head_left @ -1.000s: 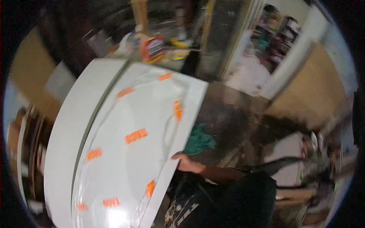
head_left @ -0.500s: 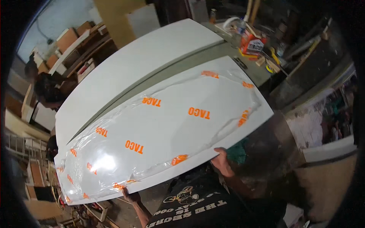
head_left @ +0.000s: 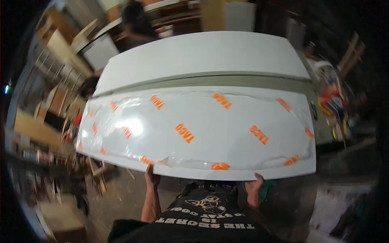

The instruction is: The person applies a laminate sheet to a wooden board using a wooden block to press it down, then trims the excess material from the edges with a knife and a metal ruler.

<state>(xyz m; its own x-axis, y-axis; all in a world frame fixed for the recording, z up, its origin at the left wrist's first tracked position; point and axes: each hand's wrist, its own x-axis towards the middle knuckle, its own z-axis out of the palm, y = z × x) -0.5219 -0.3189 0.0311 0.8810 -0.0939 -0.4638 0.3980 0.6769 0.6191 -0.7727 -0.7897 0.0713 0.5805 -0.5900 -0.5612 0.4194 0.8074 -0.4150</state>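
Observation:
A large white panel [head_left: 219,150] lies across the middle of the head view. Clear plastic film with orange printing covers most of its top, wrinkled along the border. My left hand [head_left: 151,177] grips the near edge left of centre. Farther right, my right hand [head_left: 253,185] holds that same edge, its thumb on top; the fingers of both hands are largely hidden underneath. Beyond it, a second white panel [head_left: 202,54] rests on a greenish work table [head_left: 194,81], parted from the first by a strip of tabletop.
Another person [head_left: 135,22] is at the far left beyond the panels. A red container and tools [head_left: 332,103] crowd the table's right end. Wooden boards [head_left: 67,50] and scrap stand at the left. Green cloth [head_left: 266,189] hangs beside my right hand.
My view has turned left, so panels and table now lie nearly level across it. Both hands keep hold of the near panel's edge.

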